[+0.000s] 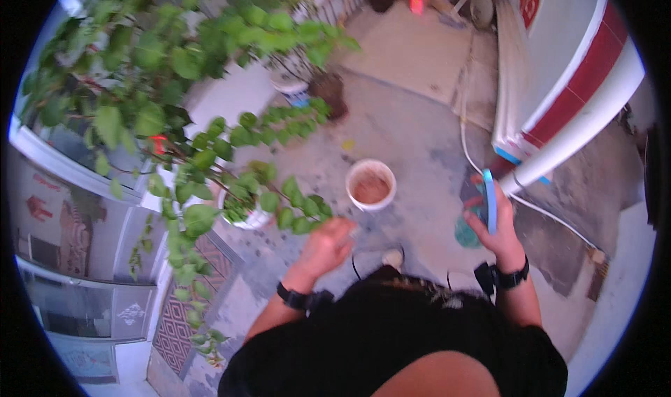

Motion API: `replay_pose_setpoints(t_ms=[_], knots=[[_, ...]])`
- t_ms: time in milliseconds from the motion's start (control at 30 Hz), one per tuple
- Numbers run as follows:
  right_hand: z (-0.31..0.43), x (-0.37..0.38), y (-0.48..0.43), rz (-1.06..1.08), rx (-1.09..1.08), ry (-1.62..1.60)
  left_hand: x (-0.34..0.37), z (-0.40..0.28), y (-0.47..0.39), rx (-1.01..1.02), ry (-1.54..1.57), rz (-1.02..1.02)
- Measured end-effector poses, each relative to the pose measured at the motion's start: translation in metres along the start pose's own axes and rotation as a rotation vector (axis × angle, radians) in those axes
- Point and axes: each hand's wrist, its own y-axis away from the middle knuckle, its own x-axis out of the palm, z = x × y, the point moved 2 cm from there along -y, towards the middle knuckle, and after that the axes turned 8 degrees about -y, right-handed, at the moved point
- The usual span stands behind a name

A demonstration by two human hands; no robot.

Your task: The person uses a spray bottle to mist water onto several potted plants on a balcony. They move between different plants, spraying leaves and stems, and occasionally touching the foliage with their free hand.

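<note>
My left hand [326, 246] hangs in front of my body with its fingers partly curled, near the tip of a leafy plant branch [301, 208]. Whether it holds something small cannot be told. My right hand [498, 221] is shut on a slim light-blue object [490, 200], held edge-on; its kind cannot be told. Between and beyond the hands, a white plastic bucket [370, 185] stands upright on the concrete ground, with brown material inside. Below my right hand lies a blurred green thing [468, 232] on the ground, partly hidden by the hand.
Potted plants spread branches across the left, one in a white pot [251, 220]. Another bucket [291, 89] and a dark brown pot [330, 95] stand farther ahead. A pale hose [555, 220] crosses the ground at right, beside a white pipe [571, 145]. A patterned mat [183, 313] lies at left.
</note>
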Motion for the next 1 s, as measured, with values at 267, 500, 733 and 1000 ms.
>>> replay_pose_setpoints(t_ms=[267,500,733,1000], knots=[[-0.041,-0.045,-0.092,-0.007,0.056,0.04,0.003,0.04,-0.08,-0.174,0.021,-0.128],[-0.114,-0.062,-0.199,0.131,-0.011,-0.081,0.002,0.069,-0.137,-0.365,-0.181,-0.291],[-0.188,-0.095,-0.338,0.365,-0.048,-0.209,0.018,0.039,-0.241,-0.538,-0.372,-0.242],[-0.224,-0.09,-0.48,0.555,-0.13,-0.352,0.039,0.024,-0.323,-0.696,-0.469,-0.216]])
